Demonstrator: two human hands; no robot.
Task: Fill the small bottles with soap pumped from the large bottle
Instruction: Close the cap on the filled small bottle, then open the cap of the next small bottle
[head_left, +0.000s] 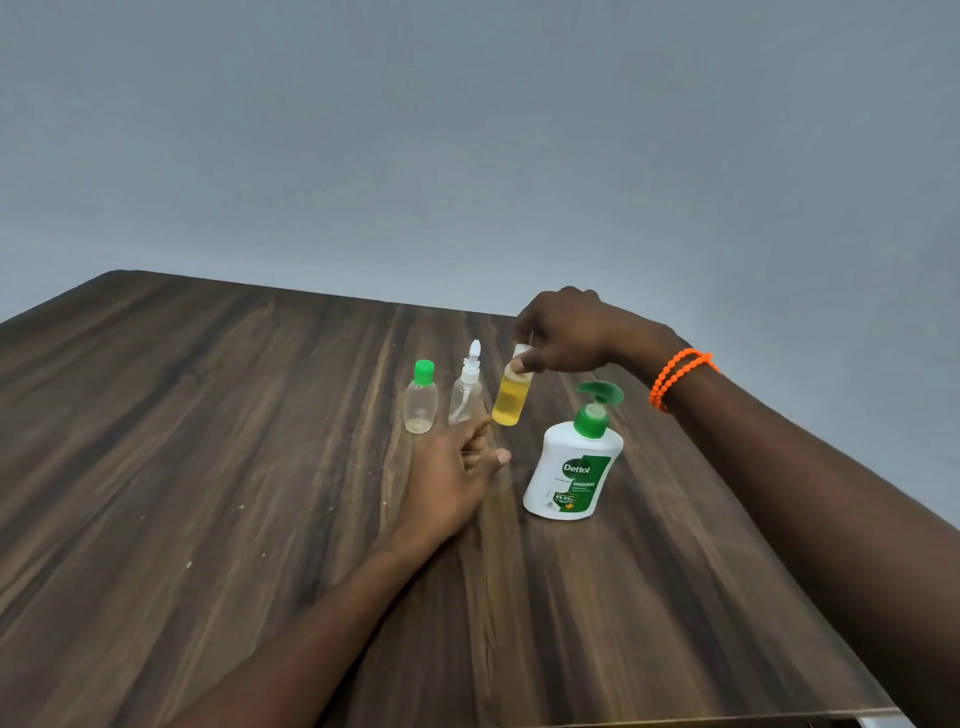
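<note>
Three small clear bottles stand in a row on the wooden table. The left one has a green cap and looks nearly empty. The middle one carries a white spray top. The right one holds yellow soap, and my right hand pinches its white cap from above. My left hand rests on the table just in front of the row, fingers relaxed, touching no bottle. The large white Dettol pump bottle with a green pump stands to the right of my left hand.
The table's right edge runs diagonally behind my right forearm, which wears orange bead bracelets. A plain grey wall stands behind the table's far edge.
</note>
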